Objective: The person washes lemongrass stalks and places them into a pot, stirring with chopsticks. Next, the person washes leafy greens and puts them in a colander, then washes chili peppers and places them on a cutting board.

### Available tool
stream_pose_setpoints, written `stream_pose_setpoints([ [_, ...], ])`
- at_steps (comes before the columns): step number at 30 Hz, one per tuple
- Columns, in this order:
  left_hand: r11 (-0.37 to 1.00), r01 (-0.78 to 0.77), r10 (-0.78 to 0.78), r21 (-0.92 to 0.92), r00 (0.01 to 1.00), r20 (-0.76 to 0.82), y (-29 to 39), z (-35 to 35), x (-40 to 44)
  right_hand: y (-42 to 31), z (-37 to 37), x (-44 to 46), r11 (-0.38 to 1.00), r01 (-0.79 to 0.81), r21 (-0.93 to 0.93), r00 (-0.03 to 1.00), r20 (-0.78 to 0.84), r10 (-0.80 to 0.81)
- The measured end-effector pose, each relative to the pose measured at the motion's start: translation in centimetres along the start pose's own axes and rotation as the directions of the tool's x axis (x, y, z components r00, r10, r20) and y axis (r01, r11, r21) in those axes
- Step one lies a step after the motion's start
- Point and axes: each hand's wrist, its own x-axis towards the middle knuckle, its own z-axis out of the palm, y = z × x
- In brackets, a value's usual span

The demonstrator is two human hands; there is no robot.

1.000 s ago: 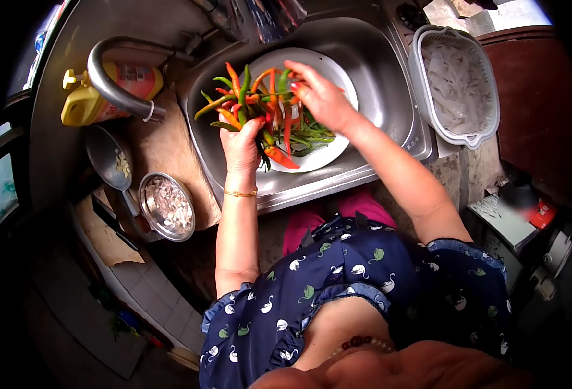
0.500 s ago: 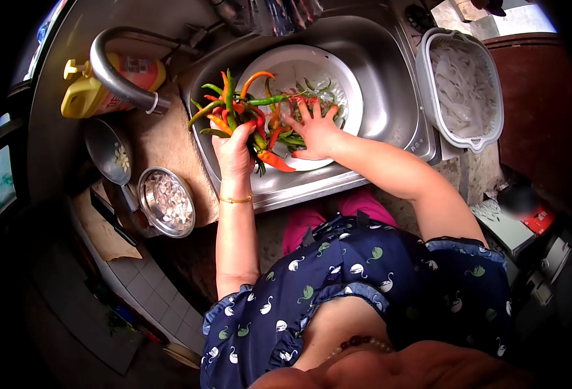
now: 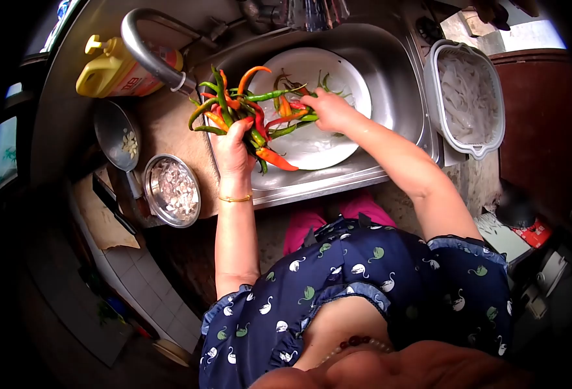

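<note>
A big bunch of red, orange and green chili peppers (image 3: 229, 104) is gripped in my left hand (image 3: 232, 152), above the left rim of the white basin (image 3: 328, 152). My right hand (image 3: 332, 111) is closed around a second, smaller bunch of chili peppers (image 3: 292, 107) over the basin, its fingers partly hidden behind the hand. Some stems and peppers from the two bunches meet between the hands. The basin sits inside the steel sink (image 3: 386, 84) and has water in its bottom.
The curved faucet (image 3: 146, 48) and a yellow pump bottle (image 3: 120, 74) stand at the left. Near them are a ladle (image 3: 114, 136) with pale pieces and a metal bowl (image 3: 172, 191) of chopped food. Right of the sink is a white basket (image 3: 467, 97) of pale strips.
My right hand was spread flat over peppers in the basin. It has closed on a bunch and lifted slightly up and right. My left hand keeps its bunch in nearly the same place.
</note>
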Motion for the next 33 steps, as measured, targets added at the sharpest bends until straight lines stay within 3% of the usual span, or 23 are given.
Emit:
stream_pose_setpoints([
  [5,0.997,-0.065,0.064,-0.03,0.997,-0.034,0.9,0.3,-0.3,-0.2,-4.5,-1.8,0.981,0.019,0.192,0.994,-0.109,0.002],
  [9,0.999,-0.033,0.033,-0.033,0.999,-0.004,1.3,0.3,-0.6,-0.5,-6.2,-3.2,0.957,0.122,0.262,0.968,-0.245,-0.057],
  [13,0.999,-0.036,0.036,-0.027,0.999,0.006,0.9,0.8,-0.7,-0.8,-7.0,-3.8,0.946,0.102,0.309,0.951,-0.309,-0.002],
  [14,0.999,-0.046,0.046,-0.01,0.999,-0.015,0.3,0.8,-0.6,-0.8,-7.2,-3.7,0.964,0.014,0.265,0.971,-0.235,0.05],
  [17,0.997,-0.069,0.067,-0.021,0.995,-0.068,-1.2,1.6,0.0,0.0,-6.4,-3.2,0.927,0.069,0.368,0.956,-0.29,0.044],
  [18,0.997,-0.048,0.045,-0.053,0.997,-0.067,-1.5,1.6,-0.3,0.3,-6.4,-3.5,0.858,0.02,0.513,0.967,-0.229,0.114],
  [21,0.995,0.008,-0.02,-0.101,0.993,-0.119,-2.8,1.8,-0.6,2.0,-4.8,-2.5,0.85,-0.014,0.526,0.963,-0.222,0.153],
  [23,0.997,-0.011,0.0,-0.08,0.992,-0.126,-3.0,2.0,-0.3,1.3,-6.4,-3.0,0.667,0.026,0.744,0.977,-0.161,0.143],
  [26,0.993,-0.006,-0.012,-0.114,0.987,-0.158,-3.7,2.0,-0.7,1.0,-7.3,-2.7,0.824,-0.043,0.565,0.967,-0.184,0.177],
  [29,0.988,0.006,-0.032,-0.155,0.985,-0.167,-2.8,2.5,-1.1,0.1,-8.4,-3.3,0.743,-0.022,0.669,0.967,-0.174,0.186],
  [33,0.983,-0.033,-0.002,-0.181,0.982,-0.187,-3.2,1.7,-1.0,-0.1,-8.1,-3.6,0.82,-0.003,0.572,0.945,-0.266,0.189],
])
